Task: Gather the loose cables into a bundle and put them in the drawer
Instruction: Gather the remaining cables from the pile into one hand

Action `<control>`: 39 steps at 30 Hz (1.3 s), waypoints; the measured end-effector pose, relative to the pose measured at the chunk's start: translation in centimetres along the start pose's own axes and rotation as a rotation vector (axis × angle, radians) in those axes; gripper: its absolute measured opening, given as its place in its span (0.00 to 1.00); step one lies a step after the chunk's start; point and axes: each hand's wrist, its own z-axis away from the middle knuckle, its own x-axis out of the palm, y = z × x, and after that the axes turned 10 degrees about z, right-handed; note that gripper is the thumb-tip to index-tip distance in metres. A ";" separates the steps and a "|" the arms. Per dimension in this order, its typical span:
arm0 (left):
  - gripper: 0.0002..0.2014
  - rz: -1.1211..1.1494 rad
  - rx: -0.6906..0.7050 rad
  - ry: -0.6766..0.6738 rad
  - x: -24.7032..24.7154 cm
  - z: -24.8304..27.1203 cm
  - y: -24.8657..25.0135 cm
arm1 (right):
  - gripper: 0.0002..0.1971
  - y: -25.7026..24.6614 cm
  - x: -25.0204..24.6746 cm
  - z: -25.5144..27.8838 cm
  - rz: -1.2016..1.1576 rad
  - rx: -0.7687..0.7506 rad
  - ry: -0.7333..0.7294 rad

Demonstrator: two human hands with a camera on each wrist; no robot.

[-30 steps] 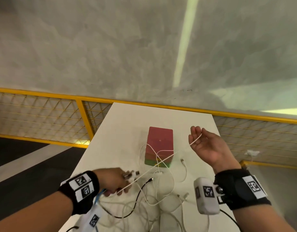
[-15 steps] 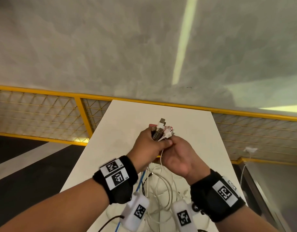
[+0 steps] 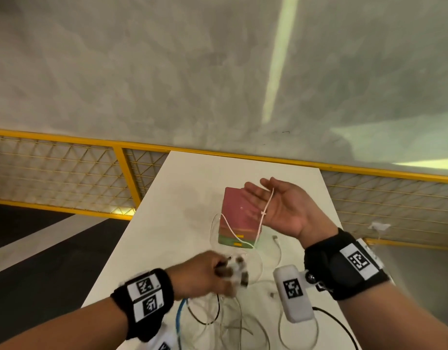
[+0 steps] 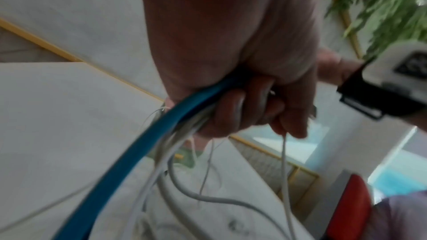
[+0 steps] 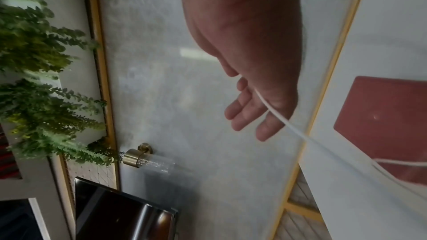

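My left hand (image 3: 205,271) grips a blurred bunch of cable ends (image 3: 236,270) low over the near part of the white table (image 3: 182,193). In the left wrist view its curled fingers (image 4: 231,112) clamp a blue cable (image 4: 143,143) and several white ones. My right hand (image 3: 281,205) is held palm up, fingers straight, over the small drawer box (image 3: 236,210) with a red top and a green bottom drawer. One white cable (image 3: 267,205) lies across that palm and runs down over the box. The right wrist view shows the same cable (image 5: 277,116) crossing the palm.
Loose white cable loops (image 3: 243,324), a black cable (image 3: 205,319) and the blue cable (image 3: 178,314) sprawl on the near table. A yellow mesh railing (image 3: 122,170) and a grey wall stand behind the table. The floor drops away on the left.
Both hands were together above the box holding the cable ends. Now my left hand has dropped toward me with the ends, and my right has moved away right and opened under one white cable.
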 end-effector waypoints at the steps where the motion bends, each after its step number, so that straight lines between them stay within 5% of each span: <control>1: 0.12 -0.097 -0.050 -0.075 0.0 0.5 -1.0 | 0.13 -0.4 -0.3 0.0 -0.002 -0.024 0.023; 3: 0.15 -0.177 -0.085 -0.102 -0.2 1.2 -1.8 | 0.11 -1.0 -0.7 0.2 0.003 -0.062 0.060; 8: 0.10 0.374 0.156 0.418 -2.6 0.7 2.3 | 0.12 0.6 -1.0 0.1 0.083 -0.054 0.085; 11: 0.10 0.509 0.325 0.553 -3.2 -0.5 6.4 | 0.12 2.6 -0.1 0.5 0.081 -0.032 0.031; 17: 0.07 0.448 0.317 0.449 0.8 -3.2 8.8 | 0.26 4.5 2.1 0.8 0.040 0.049 -0.140; 22: 0.14 0.305 0.178 0.134 1.1 -2.3 6.5 | 0.12 1.7 -0.3 1.0 -0.032 0.037 0.084; 26: 0.15 0.077 -0.041 -0.014 -0.1 -0.5 1.9 | 0.13 -0.9 -3.9 0.6 -0.105 -0.011 0.231; 35: 0.12 -0.076 -0.270 0.014 -3.8 1.4 -2.8 | 0.05 -1.4 -7.7 1.6 0.121 -0.175 0.496; 39: 0.14 0.182 -0.130 0.200 -5.4 0.9 -1.1 | 0.12 2.3 -8.2 2.7 0.694 0.029 0.369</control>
